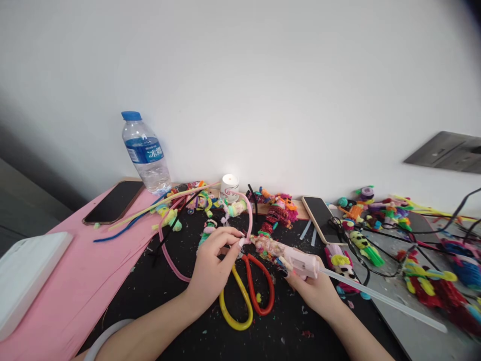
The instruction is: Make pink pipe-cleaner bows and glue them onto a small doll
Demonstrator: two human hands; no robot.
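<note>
My left hand [218,263] is closed, pinching a pink pipe cleaner [250,215] between thumb and finger. In my right hand [315,291] is a pink hot glue gun [302,263], its nozzle end crusted with colourful fuzz and pointing at the pinched spot. A long clear glue stick [391,303] sticks out of the gun's back. Scissors with one yellow and one red handle [236,301] lie below my hands, their blades mostly hidden. Just beyond stands a white paper cup [229,187] with pipe cleaner figures around it, among them a dark red one [276,218].
A water bottle [147,155] stands by the wall at the left, near a dark phone [113,202] and a white box-like object [32,276] on pink sheeting [90,273]. Another phone [321,218], black cables [383,276] and several fuzzy figures [366,248] lie at the right.
</note>
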